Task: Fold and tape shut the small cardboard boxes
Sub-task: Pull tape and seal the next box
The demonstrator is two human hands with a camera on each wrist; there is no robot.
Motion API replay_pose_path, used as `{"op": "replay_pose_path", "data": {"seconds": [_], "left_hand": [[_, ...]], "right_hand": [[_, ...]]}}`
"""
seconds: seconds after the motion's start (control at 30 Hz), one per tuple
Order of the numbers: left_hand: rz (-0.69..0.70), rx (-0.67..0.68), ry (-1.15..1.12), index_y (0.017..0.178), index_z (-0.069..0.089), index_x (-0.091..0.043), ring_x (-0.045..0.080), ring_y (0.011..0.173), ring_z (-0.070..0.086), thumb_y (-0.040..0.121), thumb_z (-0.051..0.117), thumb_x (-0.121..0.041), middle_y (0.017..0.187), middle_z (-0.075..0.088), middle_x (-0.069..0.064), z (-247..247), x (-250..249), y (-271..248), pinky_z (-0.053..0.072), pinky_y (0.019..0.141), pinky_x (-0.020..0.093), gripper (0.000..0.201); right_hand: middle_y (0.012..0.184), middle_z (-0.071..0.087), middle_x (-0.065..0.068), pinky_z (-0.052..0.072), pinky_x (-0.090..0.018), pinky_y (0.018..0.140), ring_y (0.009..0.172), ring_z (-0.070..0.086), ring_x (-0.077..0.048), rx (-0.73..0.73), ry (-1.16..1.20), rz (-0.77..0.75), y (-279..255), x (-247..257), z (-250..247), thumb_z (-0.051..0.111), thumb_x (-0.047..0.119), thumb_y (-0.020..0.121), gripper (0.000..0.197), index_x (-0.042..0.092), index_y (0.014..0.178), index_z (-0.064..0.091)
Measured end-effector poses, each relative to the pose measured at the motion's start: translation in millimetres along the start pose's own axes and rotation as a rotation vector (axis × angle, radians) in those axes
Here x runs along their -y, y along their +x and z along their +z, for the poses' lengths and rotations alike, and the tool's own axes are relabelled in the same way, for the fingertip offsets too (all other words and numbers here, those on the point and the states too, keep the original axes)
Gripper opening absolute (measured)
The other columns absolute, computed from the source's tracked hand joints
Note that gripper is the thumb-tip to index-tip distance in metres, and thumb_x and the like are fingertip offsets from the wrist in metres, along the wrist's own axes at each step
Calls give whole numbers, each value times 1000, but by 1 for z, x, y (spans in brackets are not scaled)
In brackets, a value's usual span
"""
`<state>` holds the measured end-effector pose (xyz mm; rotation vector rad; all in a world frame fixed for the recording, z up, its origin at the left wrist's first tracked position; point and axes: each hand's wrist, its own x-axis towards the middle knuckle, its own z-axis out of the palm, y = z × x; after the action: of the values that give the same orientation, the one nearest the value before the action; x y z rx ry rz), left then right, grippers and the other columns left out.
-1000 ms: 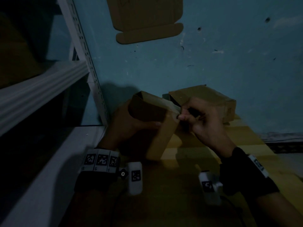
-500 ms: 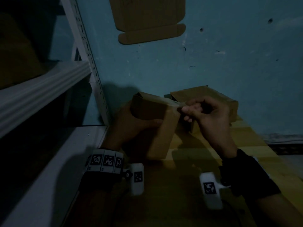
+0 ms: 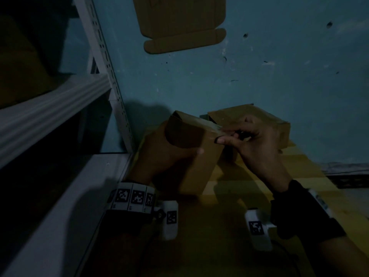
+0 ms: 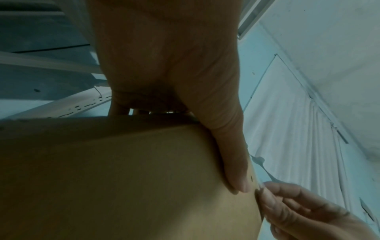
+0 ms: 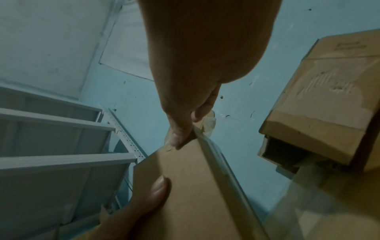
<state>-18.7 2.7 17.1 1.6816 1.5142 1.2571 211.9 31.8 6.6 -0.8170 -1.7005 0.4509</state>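
A: Cardboard box (image 3: 191, 154) — changing?
B: Right hand (image 3: 257, 148) is sliding lower, pinching tape (image 3: 209, 124) at its top corner.
A: Look?
B: Plain brown, tilted, left hand (image 3: 159, 156) gripping it beside the second box (image 3: 259, 120).

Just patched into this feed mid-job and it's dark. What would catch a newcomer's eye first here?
At centre, the left hand grips a small cardboard box held up over the yellow tabletop, while the right hand pinches a strip of clear tape at the box's upper right corner. Just behind stands a second cardboard box against the blue wall, and a flat cardboard cutout shows high on that wall.
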Motion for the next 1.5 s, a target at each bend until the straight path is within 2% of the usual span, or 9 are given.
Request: {"op": "replay_pose_path", "data": {"seconds": [0.27,0.47,0.67,0.77,0.9,0.97,1.07,1.27,1.5], "left_hand": [[13,8,26,130,57,-37,3,112,62,37,91,-69,125,65,-16,1,1,1,54,97,39,104],[11,41,-39,126,60,-32,-3,107,64,42,95,-49,120,67,-16,-2,-2,-1,54,96,32,93],[-32,50,-81,118,64,-34,2,104,67,44,96,-47,115,71,-14,-6,1,-2,56,91,34,82],[-108,82,-199,104,69,-33,9,96,71,50,90,-35,103,75,-11,-8,-1,-7,59,83,33,58],[-143,41,-224,109,71,-23,9,93,72,52,89,-34,104,76,-5,-7,-7,-8,60,77,29,61],[-126,21,-227,106,70,-24,8,91,72,58,88,-27,104,74,-5,-6,-8,-8,60,73,25,52],[-110,14,-209,102,68,-28,2,87,71,64,88,-22,102,73,-9,-4,-7,-9,60,74,23,44],[-78,5,-51,117,68,-31,5,96,69,41,89,-63,108,72,-12,5,-10,-3,59,86,39,84],[-69,-20,-24,119,66,-32,5,100,67,38,85,-71,112,70,-13,6,-11,-2,58,90,41,91]], "right_hand": [[80,64,-5,49,-24,69,77,58,-15,-49,171,3,0,-4,5,83,-2,75,10,3,74,74],[79,64,10,51,-25,74,78,58,-10,-24,303,42,-4,-4,8,79,-5,77,15,8,74,72],[83,63,11,52,-30,78,82,58,-11,43,401,93,-5,-3,7,73,-9,80,22,11,72,69],[84,63,12,53,-33,80,84,58,-11,67,413,94,-1,5,2,71,-5,82,21,14,74,67],[87,70,8,54,-37,86,88,64,-14,29,362,124,0,9,0,72,22,87,2,21,86,70],[89,71,1,56,-38,84,87,65,-18,44,353,159,-3,8,0,72,35,86,15,22,94,70],[79,67,-4,57,-33,75,77,64,-22,56,329,177,-4,8,3,76,33,82,21,18,94,66],[83,62,-9,53,-26,55,71,62,-23,-36,259,257,-3,4,7,81,19,85,28,12,84,54],[76,64,-14,57,-32,61,64,65,-25,-15,190,181,-3,2,1,68,16,97,16,8,88,57]]}}
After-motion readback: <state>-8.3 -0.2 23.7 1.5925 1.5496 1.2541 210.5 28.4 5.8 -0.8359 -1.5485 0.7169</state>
